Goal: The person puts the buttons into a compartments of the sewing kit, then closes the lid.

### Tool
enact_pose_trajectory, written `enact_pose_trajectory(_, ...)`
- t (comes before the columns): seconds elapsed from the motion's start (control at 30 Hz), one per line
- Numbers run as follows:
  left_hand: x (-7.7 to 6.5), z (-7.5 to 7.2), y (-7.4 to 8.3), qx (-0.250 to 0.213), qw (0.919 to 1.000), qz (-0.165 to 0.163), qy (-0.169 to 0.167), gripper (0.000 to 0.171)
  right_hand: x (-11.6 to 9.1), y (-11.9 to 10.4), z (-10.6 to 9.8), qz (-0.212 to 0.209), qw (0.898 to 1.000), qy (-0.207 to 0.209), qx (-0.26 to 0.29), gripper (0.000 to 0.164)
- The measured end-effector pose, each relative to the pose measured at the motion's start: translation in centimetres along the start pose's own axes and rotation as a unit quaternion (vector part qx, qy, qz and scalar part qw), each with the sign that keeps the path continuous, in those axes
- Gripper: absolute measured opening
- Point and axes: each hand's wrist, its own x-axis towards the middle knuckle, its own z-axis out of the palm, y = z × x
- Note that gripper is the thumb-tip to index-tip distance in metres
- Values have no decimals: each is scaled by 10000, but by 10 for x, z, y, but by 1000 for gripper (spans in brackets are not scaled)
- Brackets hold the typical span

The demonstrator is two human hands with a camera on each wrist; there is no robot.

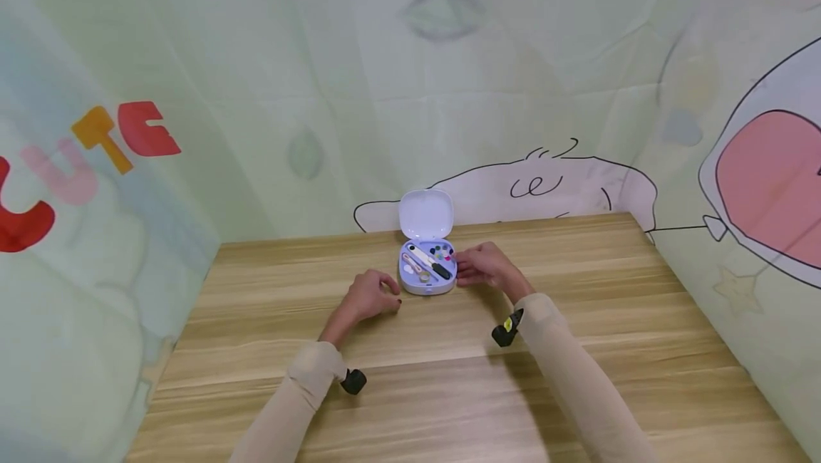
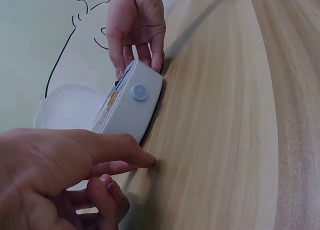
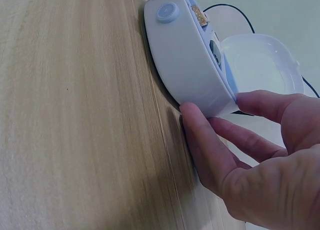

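Observation:
A small pale-blue and white case (image 1: 428,290) sits on the wooden table, its white lid (image 1: 426,214) raised at the back. Inside lie a white tool with a black end (image 1: 440,270), small coloured buttons (image 1: 444,252) and a pinkish slim item (image 1: 411,261). A round blue button catch (image 2: 139,92) marks the front wall. My right hand (image 1: 487,265) touches the case's right end, straight fingertips spread from its rim down to the base, as the right wrist view shows. My left hand (image 1: 372,293) hovers beside the front left corner, fingers loosely bent, holding nothing.
The wooden tabletop (image 1: 436,392) stretches toward me and out to both sides. Close behind the case hangs a printed cloth backdrop (image 1: 308,114) with cartoon drawings. Each sleeve carries a black wrist camera (image 1: 353,381).

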Motion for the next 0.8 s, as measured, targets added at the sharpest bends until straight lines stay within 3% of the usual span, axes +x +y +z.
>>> enact_pose_trajectory(0.17, 1, 3, 3, 349, 9991, 213, 82, 12, -1, -1, 0, -40, 10000, -7, -27, 30)
enact_pose_trajectory(0.37, 0, 6, 4, 566, 9980, 215, 181, 9, -2, 0, 1, -51, 10000, -27, -50, 33)
enact_pose_trajectory(0.57, -4, 4, 1, 502, 9986, -40, 145, 10, -2, 1, 1, 3, 10000, -30, -47, 31)
enact_pose_trajectory(0.8, -5, 8, 1, 512, 9984, 99, 237, 11, -3, 0, 1, -35, 10000, -48, -42, 32)
